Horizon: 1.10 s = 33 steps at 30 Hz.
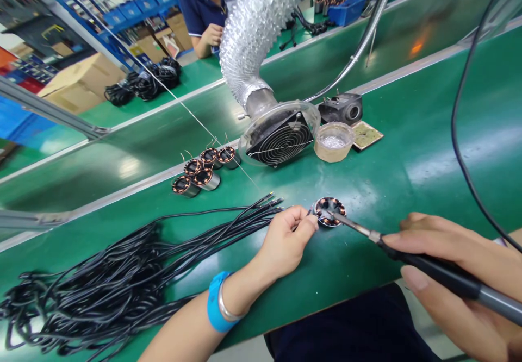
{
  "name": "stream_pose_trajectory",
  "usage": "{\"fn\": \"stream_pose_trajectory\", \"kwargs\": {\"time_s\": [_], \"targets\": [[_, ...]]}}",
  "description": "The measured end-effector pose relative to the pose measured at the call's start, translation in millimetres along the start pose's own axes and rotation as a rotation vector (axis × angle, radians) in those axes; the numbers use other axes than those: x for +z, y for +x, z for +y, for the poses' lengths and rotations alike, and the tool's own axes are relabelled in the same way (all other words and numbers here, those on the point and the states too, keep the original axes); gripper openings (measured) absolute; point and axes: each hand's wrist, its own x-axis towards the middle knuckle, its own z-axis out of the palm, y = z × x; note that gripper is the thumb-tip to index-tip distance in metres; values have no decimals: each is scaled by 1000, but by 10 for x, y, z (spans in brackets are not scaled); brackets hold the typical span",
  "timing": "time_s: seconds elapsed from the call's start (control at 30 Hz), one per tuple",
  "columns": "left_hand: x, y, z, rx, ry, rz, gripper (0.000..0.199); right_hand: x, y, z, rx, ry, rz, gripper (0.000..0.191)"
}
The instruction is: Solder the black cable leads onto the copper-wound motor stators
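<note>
My right hand (452, 275) grips the dark handle of a soldering iron (432, 268). The iron's tip reaches into a motor stator (330, 211) with copper windings, which stands on the green bench. A little whitish smoke shows around the tip. My left hand (287, 237) pinches a black cable (310, 212) by its end at the stator's left rim; the wire ends are too small to make out. Left of this hand lies a large bundle of black cables (101, 280), their stripped ends near my fingers.
Several stators (206, 178) stand behind the cables. A fume extractor fan (281, 139) on a silver duct (253, 41) sits mid-bench, beside a round tub (334, 142), a sponge tray (367, 133) and an iron holder (342, 107). A black cord (457, 128) hangs right. Another person (204, 19) sits opposite.
</note>
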Motion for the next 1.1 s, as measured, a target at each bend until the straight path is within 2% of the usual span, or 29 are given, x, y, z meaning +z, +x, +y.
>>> {"fn": "stream_pose_trajectory", "kwargs": {"time_s": [0.13,0.33,0.47,0.53,0.6,0.67,0.73,0.8,0.87,0.97,1.1], "targets": [[-4,-6,3,-8,-6,0,36,-1,5,43,3,-53,51,27],[-8,12,-9,-13,-15,3,39,9,-12,39,-4,-73,34,26],[-4,11,-24,-12,-13,5,37,25,25,78,25,-63,122,26],[-4,10,-30,-10,-12,4,36,54,113,219,-11,-80,221,25],[-5,12,-31,-8,-16,2,34,95,246,462,-64,-139,325,23],[-6,17,-27,-7,-23,2,33,143,385,762,-36,-250,321,22],[-4,24,-15,-5,-28,6,32,197,483,1028,-21,-327,235,22],[0,29,3,-5,-27,13,32,250,514,1167,-28,-331,194,24],[2,32,18,-10,-32,16,33,295,484,1140,-22,-271,198,27],[-16,30,18,-50,-87,-7,34,365,411,882,-84,-106,186,25],[-96,23,-28,-89,-181,-45,35,508,402,585,-223,111,-15,23]]}}
